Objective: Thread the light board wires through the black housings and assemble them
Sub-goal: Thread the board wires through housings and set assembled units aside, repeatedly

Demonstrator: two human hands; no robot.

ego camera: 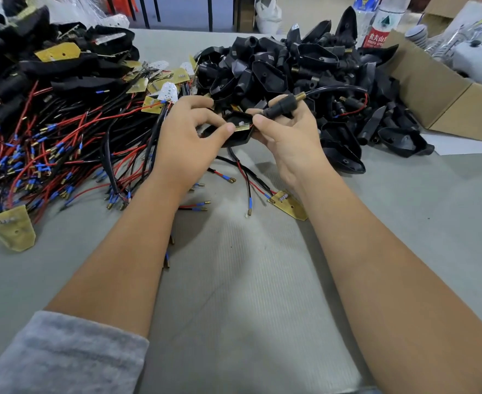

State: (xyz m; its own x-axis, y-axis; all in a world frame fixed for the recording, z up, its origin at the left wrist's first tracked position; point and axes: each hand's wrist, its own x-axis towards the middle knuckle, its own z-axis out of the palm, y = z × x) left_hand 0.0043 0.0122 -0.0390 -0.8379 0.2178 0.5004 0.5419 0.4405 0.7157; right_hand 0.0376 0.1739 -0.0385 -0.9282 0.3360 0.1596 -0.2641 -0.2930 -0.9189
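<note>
I see a black housing (pixel 235 132) above the counter (pixel 248 280), gold board corner (pixel 242 128) inside, wire (pixel 336 91) exiting its brass-tipped stem. Left hand (pixel 190 137) pinches the shell; right hand (pixel 288 132) grips the stem. Bottle (pixel 379 24) label: red, Chinese characters.

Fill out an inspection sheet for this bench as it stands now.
Surface: grey table, bare patch near the person.
Job's things: black housing held between both hands, light board seated inside; its wires exit the threaded stem.
Clutter: pile of housings behind right; loose board on the table.
Grippers: left hand and right hand both grip the housing with curled fingers.
Cables: heap of red and black wires at left.
Surroundings: cardboard box, water bottle.
</note>
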